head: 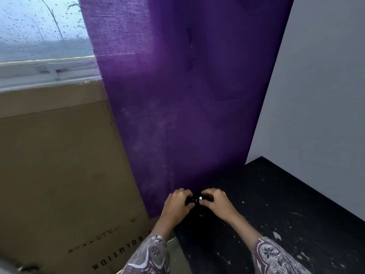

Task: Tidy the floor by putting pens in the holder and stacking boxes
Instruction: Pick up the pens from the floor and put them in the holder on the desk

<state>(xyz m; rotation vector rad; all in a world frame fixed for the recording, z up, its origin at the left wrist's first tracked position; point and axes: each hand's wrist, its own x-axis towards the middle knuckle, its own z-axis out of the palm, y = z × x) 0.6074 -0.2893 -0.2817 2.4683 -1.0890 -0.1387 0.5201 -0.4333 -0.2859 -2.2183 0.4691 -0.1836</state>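
A black pen holder (194, 203) stands on the dark floor (276, 214) at the foot of the purple curtain and is hard to make out against it. A small white pen end (200, 198) shows at its top. My left hand (176, 206) grips the holder's left side with curled fingers. My right hand (216, 202) curls round its right side, thumb and fingertips right by the white pen end. The holder's body is mostly hidden between the two hands.
A large cardboard box (59, 165) stands upright at the left, under the window sill (49, 74). The purple curtain (187, 95) hangs straight ahead. A white wall (316, 95) closes the right side. The dark floor is flecked with white specks.
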